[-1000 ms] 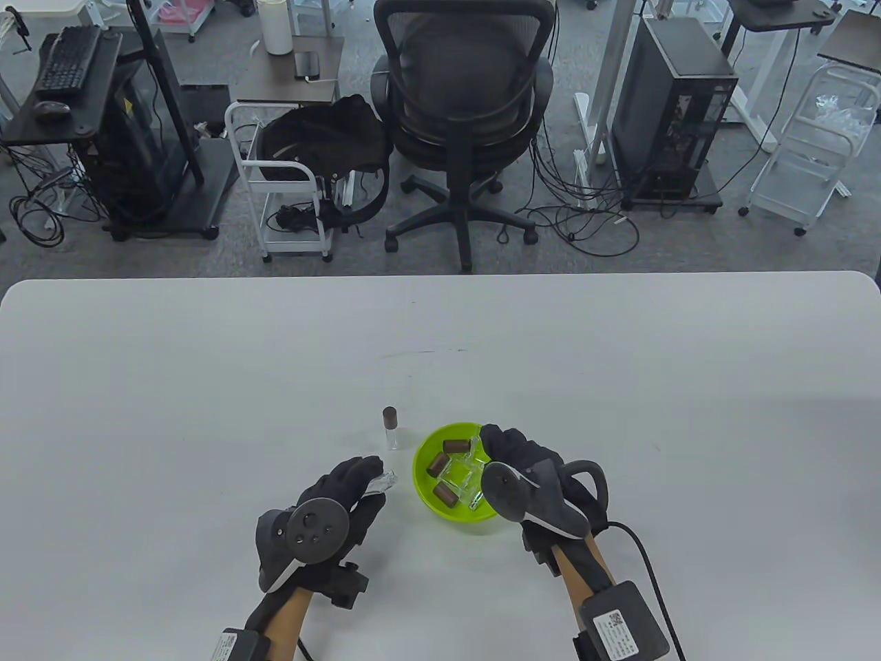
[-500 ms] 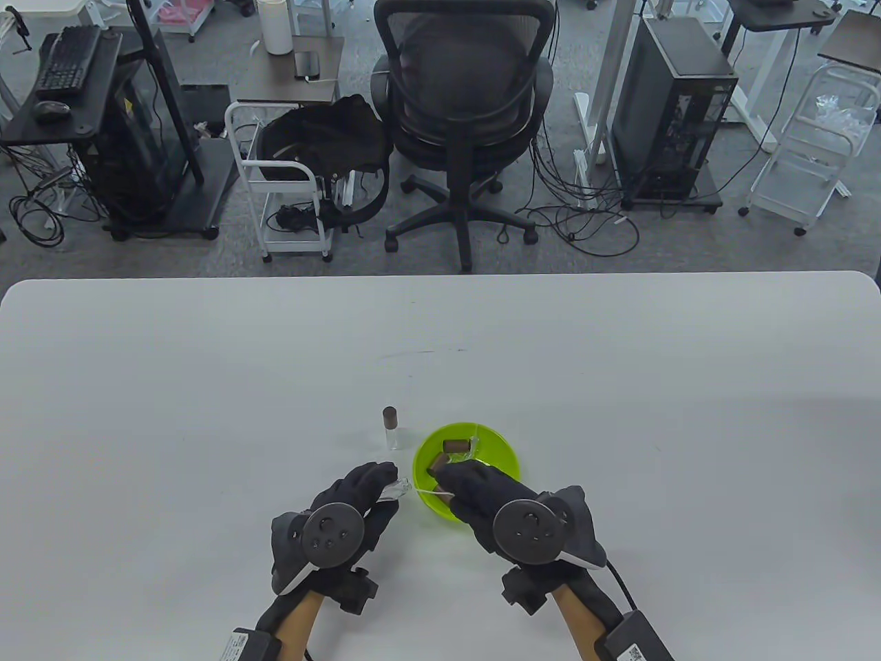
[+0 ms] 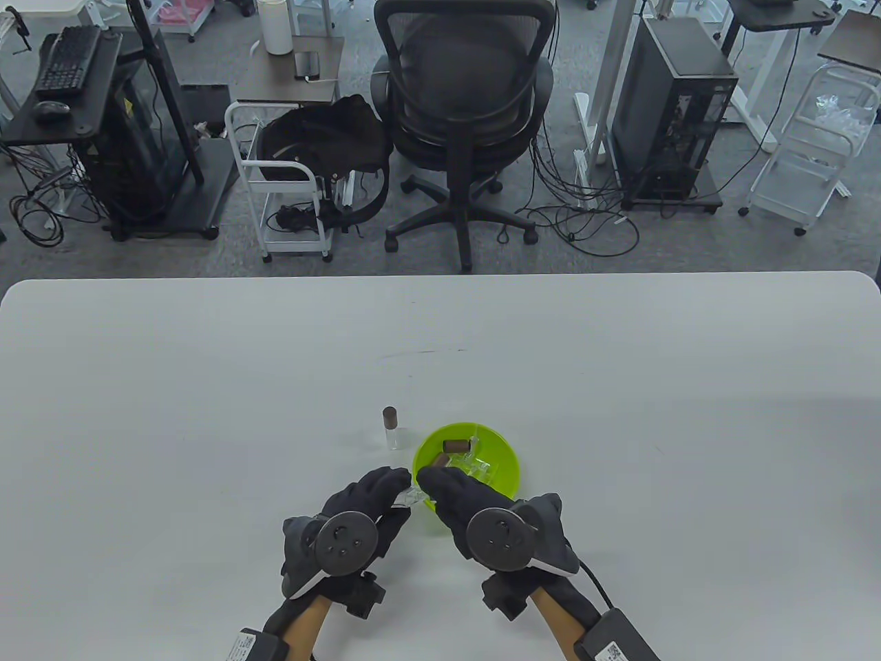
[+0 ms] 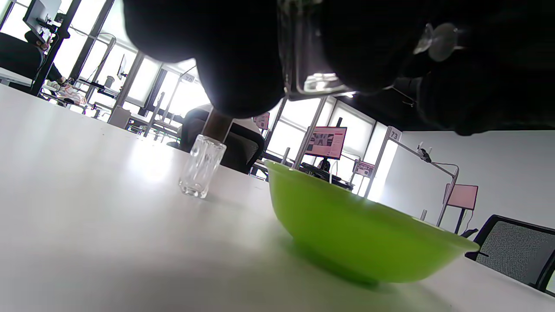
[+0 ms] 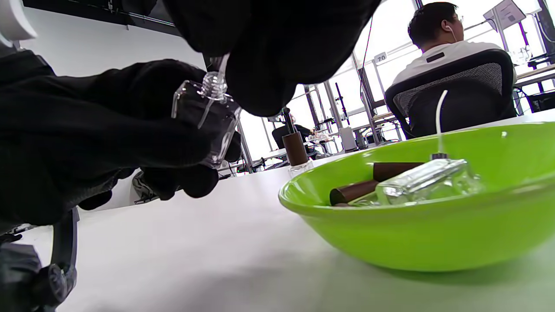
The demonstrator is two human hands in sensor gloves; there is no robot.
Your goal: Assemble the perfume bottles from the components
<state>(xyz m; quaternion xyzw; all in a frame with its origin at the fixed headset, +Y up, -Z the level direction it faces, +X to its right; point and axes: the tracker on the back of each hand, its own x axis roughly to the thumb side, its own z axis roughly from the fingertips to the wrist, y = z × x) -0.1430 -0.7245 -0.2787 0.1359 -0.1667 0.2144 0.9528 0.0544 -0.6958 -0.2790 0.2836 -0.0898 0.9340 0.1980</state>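
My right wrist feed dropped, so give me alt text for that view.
The left hand grips a clear glass bottle while the right hand's fingers feed a spray tube into its neck. Beside them, a green bowl holds brown caps and another bottle.

Taking the green bowl as the landmark: its near-left rim is being crowded by the left hand and the right hand, which are meeting fingertip to fingertip over a clear bottle just beside that rim. Just off the bowl's far-left side an assembled bottle with a brown cap is standing upright, narrowing the gap there. Inside the bowl, brown caps and clear glass parts are lying heaped, leaving little bare floor. To the bowl's right, and beyond its far side, the white table is lying open for a hand to pass.
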